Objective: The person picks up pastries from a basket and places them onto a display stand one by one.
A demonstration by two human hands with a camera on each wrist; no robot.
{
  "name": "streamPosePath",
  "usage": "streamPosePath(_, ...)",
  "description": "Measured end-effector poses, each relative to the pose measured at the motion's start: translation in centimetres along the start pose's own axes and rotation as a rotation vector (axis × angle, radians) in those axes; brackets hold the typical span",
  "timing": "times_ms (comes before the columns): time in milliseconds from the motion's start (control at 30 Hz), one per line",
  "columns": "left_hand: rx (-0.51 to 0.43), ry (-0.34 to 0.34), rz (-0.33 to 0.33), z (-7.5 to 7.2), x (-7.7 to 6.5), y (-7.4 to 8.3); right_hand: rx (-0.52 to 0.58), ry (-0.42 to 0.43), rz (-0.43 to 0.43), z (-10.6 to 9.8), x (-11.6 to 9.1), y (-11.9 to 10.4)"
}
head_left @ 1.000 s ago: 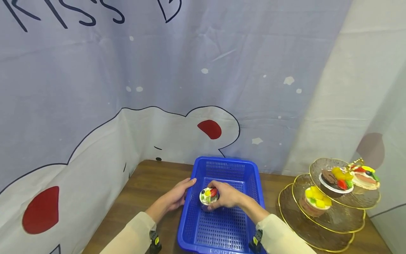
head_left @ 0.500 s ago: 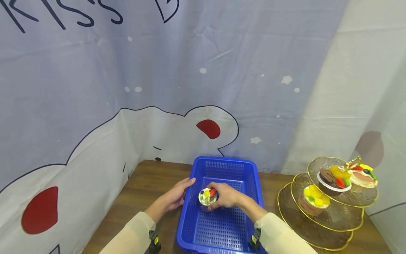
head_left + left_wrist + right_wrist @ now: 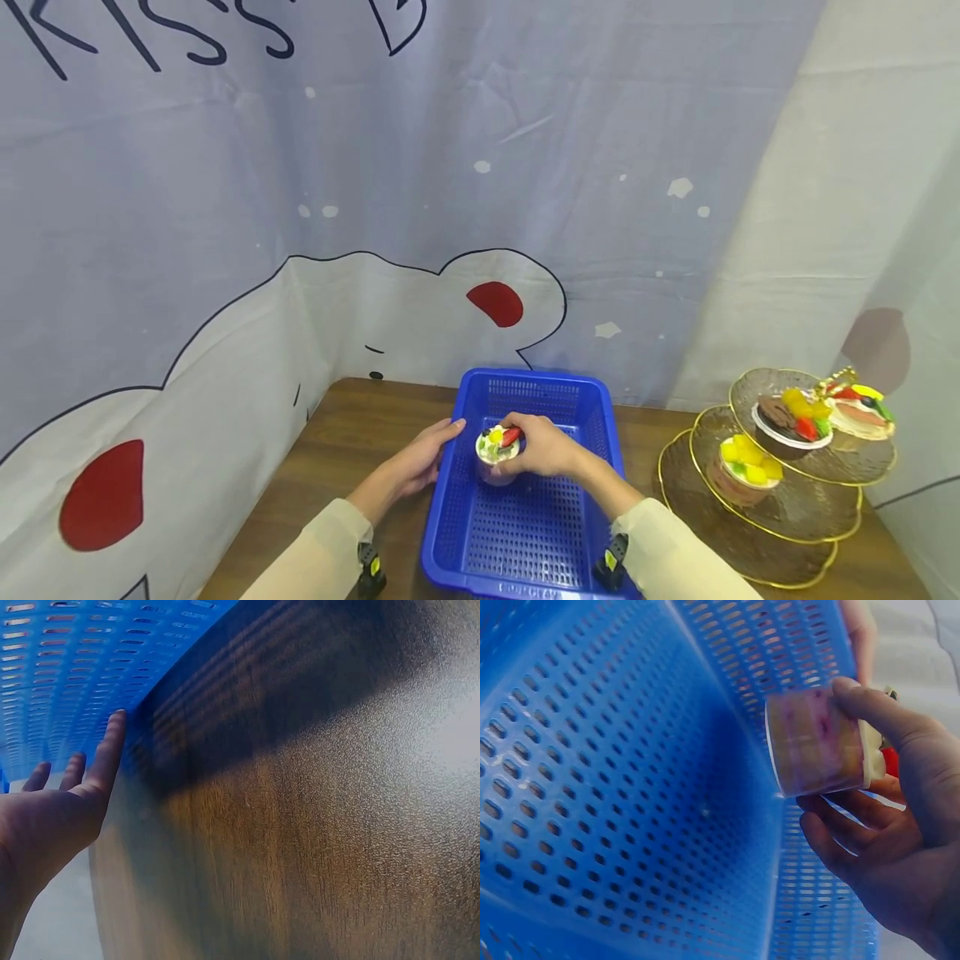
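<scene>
My right hand grips a clear fruit-topped dessert cup inside the blue plastic basket. Cream, a strawberry slice and yellow and green fruit top the cup. In the right wrist view, pinkish-tan layers show through the cup's wall, with the thumb on one side and the fingers on the other. The base looks raised off the basket floor. My left hand rests at the basket's left side, thumb at the rim. Its fingers are extended along the outer wall in the left wrist view.
A three-tier glass stand with gold rims stands at the right. It bears a mango-topped cup, a chocolate fruit cup and a fruit tart. The wooden table meets a printed cloth behind.
My right hand has shifted slightly up and away with the dessert cup, and more of the cup's side shows. My left hand has stayed at the basket's side.
</scene>
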State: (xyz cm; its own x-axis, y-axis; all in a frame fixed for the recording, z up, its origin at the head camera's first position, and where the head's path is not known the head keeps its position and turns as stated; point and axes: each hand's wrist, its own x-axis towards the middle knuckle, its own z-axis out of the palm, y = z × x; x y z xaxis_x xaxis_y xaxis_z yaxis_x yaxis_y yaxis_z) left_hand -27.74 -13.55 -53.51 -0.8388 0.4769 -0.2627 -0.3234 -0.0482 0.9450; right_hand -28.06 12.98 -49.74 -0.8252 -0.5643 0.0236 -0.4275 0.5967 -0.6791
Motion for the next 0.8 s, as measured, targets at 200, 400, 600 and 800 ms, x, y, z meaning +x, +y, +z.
streamPosePath(200, 0.013, 0.003, -0.011, -0.2, 0.2, 0.0, 0.015, 0.075, -0.048, -2.5, -1.1, -1.2)
streamPosePath(400, 0.014, -0.004, -0.007, -0.3, 0.2, 0.3, 0.033, 0.194, -0.047, -6.0, -3.5, -3.1)
streamPosePath(600, 0.005, -0.016, 0.001, -0.4, 0.4, 0.2, 0.035, 0.309, 0.000, -8.5, -6.5, -4.2)
streamPosePath(800, 0.000, -0.021, -0.003, -0.3, 0.2, -0.1, -0.010, 0.448, 0.078, -9.3, -9.1, -4.9)
